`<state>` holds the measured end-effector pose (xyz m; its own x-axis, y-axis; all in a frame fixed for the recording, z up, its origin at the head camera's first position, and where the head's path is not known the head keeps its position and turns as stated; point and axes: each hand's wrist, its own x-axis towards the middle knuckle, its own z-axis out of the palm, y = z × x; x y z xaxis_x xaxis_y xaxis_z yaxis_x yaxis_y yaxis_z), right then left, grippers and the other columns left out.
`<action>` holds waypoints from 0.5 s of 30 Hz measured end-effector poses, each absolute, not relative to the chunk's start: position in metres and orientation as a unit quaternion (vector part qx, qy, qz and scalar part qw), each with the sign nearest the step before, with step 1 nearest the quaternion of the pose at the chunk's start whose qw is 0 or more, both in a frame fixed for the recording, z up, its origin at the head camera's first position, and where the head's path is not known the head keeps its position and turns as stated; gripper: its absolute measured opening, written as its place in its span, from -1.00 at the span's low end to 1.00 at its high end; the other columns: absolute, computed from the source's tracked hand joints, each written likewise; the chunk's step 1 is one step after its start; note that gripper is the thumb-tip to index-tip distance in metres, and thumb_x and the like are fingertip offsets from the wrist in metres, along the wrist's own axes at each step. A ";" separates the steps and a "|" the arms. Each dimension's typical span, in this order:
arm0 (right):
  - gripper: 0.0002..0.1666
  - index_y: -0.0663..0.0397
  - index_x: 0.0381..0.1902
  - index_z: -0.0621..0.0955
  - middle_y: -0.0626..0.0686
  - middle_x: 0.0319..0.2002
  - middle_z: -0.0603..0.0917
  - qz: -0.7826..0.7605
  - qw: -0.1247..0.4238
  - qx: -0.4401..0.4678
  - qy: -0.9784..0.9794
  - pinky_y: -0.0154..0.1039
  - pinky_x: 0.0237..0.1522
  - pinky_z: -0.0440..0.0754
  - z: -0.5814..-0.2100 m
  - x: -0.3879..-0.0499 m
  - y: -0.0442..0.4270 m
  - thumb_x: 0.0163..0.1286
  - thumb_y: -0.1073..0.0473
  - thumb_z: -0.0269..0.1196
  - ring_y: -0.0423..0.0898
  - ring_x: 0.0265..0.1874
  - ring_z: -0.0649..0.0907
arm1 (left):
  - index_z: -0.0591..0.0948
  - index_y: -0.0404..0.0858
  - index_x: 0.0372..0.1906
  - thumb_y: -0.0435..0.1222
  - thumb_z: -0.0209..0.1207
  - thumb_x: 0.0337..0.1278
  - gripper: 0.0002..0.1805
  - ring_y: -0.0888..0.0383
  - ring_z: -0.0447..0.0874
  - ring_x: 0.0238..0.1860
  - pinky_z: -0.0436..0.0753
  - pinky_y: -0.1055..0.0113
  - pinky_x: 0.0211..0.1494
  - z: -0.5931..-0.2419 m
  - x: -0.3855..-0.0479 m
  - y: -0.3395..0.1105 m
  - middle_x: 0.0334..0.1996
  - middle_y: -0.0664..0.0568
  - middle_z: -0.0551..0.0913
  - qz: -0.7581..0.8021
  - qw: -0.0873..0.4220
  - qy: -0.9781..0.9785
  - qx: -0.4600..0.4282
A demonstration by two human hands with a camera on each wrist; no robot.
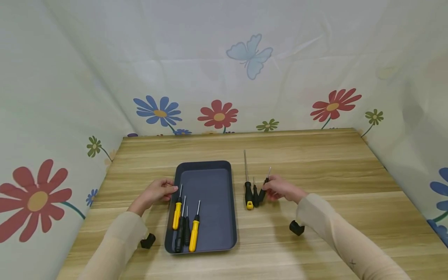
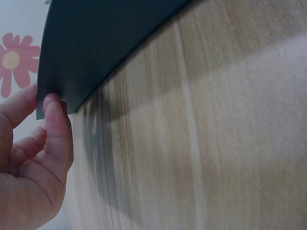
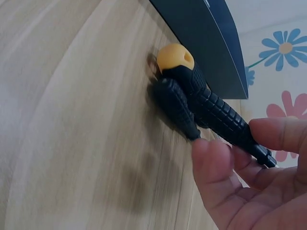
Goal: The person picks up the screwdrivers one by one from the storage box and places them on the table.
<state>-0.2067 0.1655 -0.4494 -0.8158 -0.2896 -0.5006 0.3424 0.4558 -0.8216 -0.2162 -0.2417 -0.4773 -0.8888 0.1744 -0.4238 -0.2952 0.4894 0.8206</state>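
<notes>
My left hand (image 1: 155,193) pinches the left rim of a dark grey tray (image 1: 215,210) between thumb and fingers; the left wrist view shows the tray's outer wall close up. To the right of the tray, my right hand (image 1: 281,188) pinches a small black screwdriver (image 1: 262,195) near its shaft, the handle tilted toward me. Beside it lie another small black screwdriver (image 1: 256,196) and a longer black screwdriver with a yellow end (image 1: 249,194). In the right wrist view the pinched screwdriver (image 3: 171,104) is blurred.
Inside the tray at its left lie two yellow screwdrivers (image 1: 177,216) and two black screwdrivers (image 1: 179,235), shafts pointing away from me. Behind the wooden table (image 1: 301,151) hangs a flowered cloth (image 1: 280,85), which also covers both sides.
</notes>
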 end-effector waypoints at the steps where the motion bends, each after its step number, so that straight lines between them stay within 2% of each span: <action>1: -0.91 0.19 -0.36 0.35 0.01 -0.61 0.48 -0.521 0.304 0.015 0.797 -0.35 -0.59 0.49 -0.448 -0.207 0.166 0.18 0.29 0.04 -0.18 -0.68 0.50 | 0.28 -0.48 0.06 -0.19 0.09 0.12 -0.48 0.19 0.43 -0.40 0.57 0.37 -0.27 -0.477 -0.216 -0.242 -0.34 -0.02 0.46 0.504 0.233 0.831 -0.037; 10: -0.85 0.26 -0.28 0.36 0.08 -0.51 0.53 -0.494 0.295 0.011 0.818 -0.27 -0.52 0.58 -0.450 -0.209 0.170 0.18 0.31 0.02 -0.16 -0.64 0.54 | 0.29 -0.47 0.05 -0.20 0.09 0.12 -0.48 0.19 0.43 -0.40 0.57 0.36 -0.26 -0.477 -0.216 -0.242 -0.33 -0.02 0.45 0.507 0.237 0.828 -0.035; 15: -0.88 0.26 -0.34 0.38 0.05 -0.57 0.48 -0.460 0.285 0.019 0.841 -0.27 -0.52 0.58 -0.455 -0.211 0.169 0.15 0.33 0.07 -0.17 -0.65 0.52 | 0.30 -0.47 0.04 -0.20 0.10 0.12 -0.49 0.19 0.43 -0.41 0.57 0.37 -0.28 -0.478 -0.216 -0.242 -0.34 -0.02 0.46 0.508 0.234 0.828 -0.037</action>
